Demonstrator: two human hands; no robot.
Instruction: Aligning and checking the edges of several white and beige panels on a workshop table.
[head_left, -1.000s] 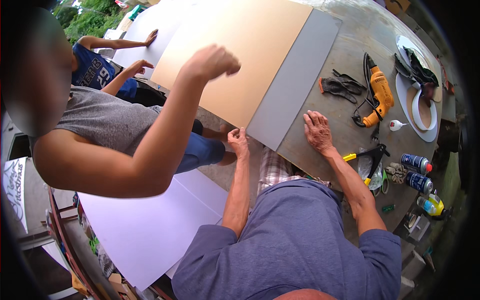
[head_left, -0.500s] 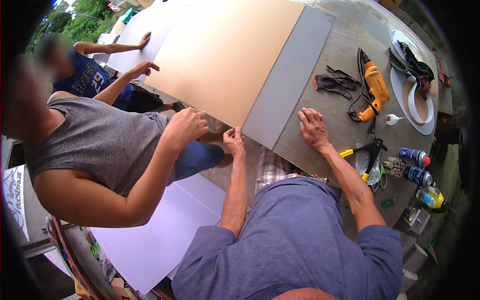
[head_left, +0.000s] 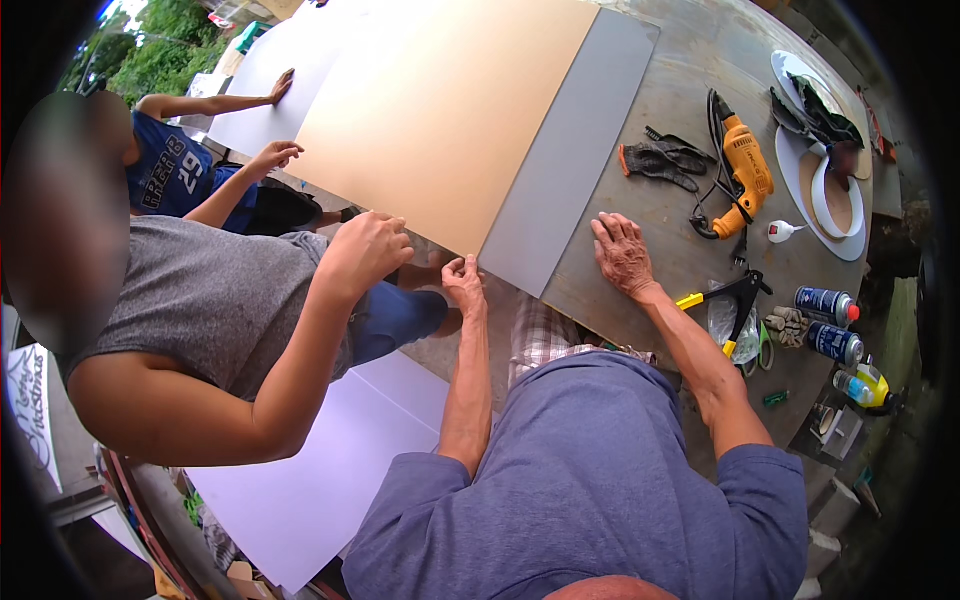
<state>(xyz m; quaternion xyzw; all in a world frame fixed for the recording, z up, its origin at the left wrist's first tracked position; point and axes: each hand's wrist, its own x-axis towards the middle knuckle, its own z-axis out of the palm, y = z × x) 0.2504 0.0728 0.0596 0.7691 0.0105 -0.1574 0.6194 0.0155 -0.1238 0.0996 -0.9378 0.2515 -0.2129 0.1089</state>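
Note:
My left hand (head_left: 464, 284) is closed on the near corner of a large tan sheet (head_left: 430, 130), thumb and fingers pinching its edge. This sheet lies over a grey sheet (head_left: 565, 160), which shows as a strip along its right side. On the bare metal tabletop (head_left: 600, 285), right of the grey sheet, my right hand (head_left: 622, 254) rests palm down with its fingers stretched out, holding nothing. Close beyond it are a dark work glove (head_left: 665, 162) with an orange cuff and a yellow-orange power drill (head_left: 745, 170).
A co-worker in a grey sleeveless top (head_left: 220, 300) stands close on my left, hands by the sheet's edge; another in blue (head_left: 170, 165) stands beyond. Right are a black-yellow hand tool (head_left: 740, 305), spray cans (head_left: 828, 305), scissors (head_left: 766, 350) and round white cutouts (head_left: 800, 180). White panels (head_left: 330, 460) lie lower left.
The nearer co-worker's head and shoulder have leaned further into view, and that person's far hand has drawn slightly left. My two hands keep their places; the whole view has shifted a little.

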